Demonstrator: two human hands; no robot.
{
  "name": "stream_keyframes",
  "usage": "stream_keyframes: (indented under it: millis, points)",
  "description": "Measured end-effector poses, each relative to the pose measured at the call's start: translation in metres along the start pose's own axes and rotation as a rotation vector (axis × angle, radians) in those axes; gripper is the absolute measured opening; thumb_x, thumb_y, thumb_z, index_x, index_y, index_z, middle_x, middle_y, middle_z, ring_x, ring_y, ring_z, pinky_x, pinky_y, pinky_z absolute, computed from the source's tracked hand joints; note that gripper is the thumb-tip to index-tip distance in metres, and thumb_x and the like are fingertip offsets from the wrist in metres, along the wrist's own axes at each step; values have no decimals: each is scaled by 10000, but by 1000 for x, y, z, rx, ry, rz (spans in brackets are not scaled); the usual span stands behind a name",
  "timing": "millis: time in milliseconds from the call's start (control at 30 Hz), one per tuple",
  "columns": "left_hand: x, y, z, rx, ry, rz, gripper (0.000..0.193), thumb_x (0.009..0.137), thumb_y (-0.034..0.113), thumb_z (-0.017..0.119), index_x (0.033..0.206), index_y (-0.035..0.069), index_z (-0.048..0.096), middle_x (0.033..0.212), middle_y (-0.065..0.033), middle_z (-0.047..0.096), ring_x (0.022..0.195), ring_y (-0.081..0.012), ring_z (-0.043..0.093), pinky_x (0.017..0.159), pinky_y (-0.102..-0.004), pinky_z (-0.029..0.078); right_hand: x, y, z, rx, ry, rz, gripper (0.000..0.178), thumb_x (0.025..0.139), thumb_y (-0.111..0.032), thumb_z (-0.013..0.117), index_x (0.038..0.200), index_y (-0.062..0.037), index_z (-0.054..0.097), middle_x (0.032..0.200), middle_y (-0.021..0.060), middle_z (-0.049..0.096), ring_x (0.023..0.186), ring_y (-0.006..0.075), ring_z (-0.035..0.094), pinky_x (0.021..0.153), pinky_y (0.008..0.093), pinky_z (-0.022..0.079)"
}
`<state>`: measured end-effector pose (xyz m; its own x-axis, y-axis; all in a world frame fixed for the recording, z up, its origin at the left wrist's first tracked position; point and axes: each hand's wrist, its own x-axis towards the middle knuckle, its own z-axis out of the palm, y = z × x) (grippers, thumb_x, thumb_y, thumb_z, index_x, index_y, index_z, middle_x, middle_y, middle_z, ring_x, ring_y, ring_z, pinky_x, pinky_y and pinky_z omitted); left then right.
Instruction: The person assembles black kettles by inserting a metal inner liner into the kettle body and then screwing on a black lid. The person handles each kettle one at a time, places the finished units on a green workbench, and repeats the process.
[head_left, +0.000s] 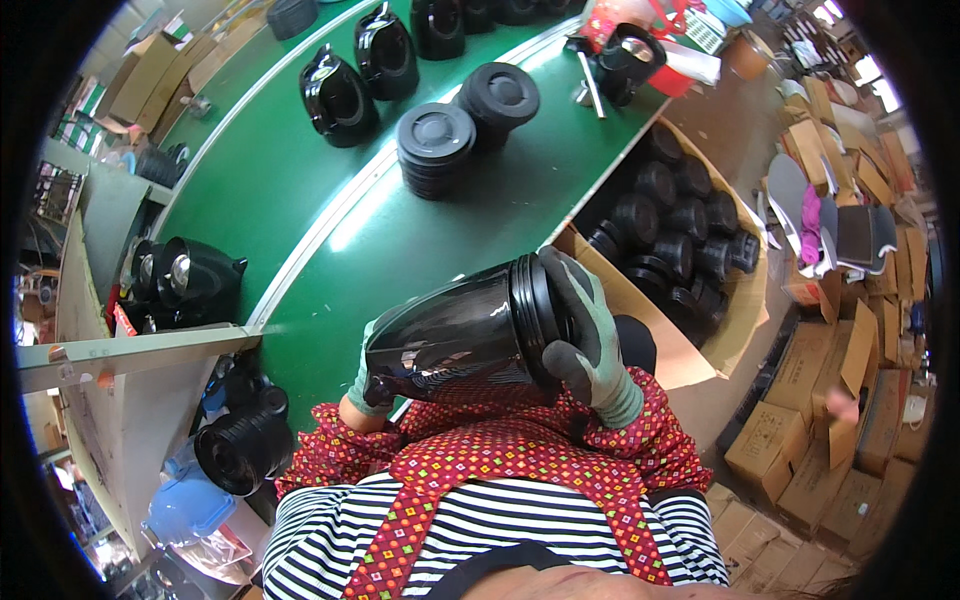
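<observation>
A glossy black jug (440, 335) lies on its side in front of my body, above the near edge of the green table. My left hand (372, 365), in a grey-green glove, is wrapped around its narrower left end, and the jug hides most of the fingers. At the wider right end is a ribbed black round base (535, 325). My right hand (592, 345), gloved the same way, grips this base with thumb and fingers curled over its rim. The face of the base under the right palm is hidden.
Stacked black round discs (437, 140) stand on the green table (330, 270), with more jugs (338, 95) behind. An open carton (735, 330) of black round parts is at my right. Black jugs (195, 275) stand at left, above a blue-lidded container (195, 505). Cardboard boxes (790, 420) are farther right.
</observation>
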<state>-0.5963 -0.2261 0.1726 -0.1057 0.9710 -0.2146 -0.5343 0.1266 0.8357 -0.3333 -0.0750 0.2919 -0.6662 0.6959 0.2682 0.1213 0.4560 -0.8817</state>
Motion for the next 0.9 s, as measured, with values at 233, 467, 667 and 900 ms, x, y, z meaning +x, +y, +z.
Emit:
stream_keyframes:
  millis: [233, 467, 667, 900]
  points:
    - [17, 4, 39, 244, -206, 253, 630, 938, 176, 761, 1462, -77, 519, 1458, -210, 600, 1258, -271, 647, 1090, -409, 532, -42, -16, -18, 78, 120, -35, 994, 891, -699, 670, 1558, 7, 459, 1561, 267, 425, 1426, 411, 432, 1180, 495, 334]
    - [18, 36, 86, -76, -318, -304, 756, 940, 250, 769, 1579, 49, 420, 1530, -137, 562, 1380, -253, 569, 1247, -480, 369, -57, -24, -46, -174, 91, -393, 1060, 771, -686, 787, 1527, -2, 498, 1541, 328, 408, 1393, 485, 424, 1154, 582, 306]
    - [26, 12, 54, 663, -240, 401, 599, 857, 322, 829, 1315, -25, 661, 1394, -172, 655, 1257, -216, 641, 1095, -429, 515, -67, -19, -42, 172, 237, -68, 883, 996, -573, 617, 1594, 25, 361, 1581, 226, 412, 1481, 353, 393, 1219, 456, 320]
    - [23, 97, 104, 1162, -51, 992, 368, 802, 46, 818, 1139, -39, 699, 1441, -294, 580, 1091, -329, 725, 899, -369, 613, -65, -7, -35, 817, 159, 311, 669, 1133, -408, 437, 1640, -17, 245, 1571, 141, 450, 1430, 213, 471, 1228, 368, 334]
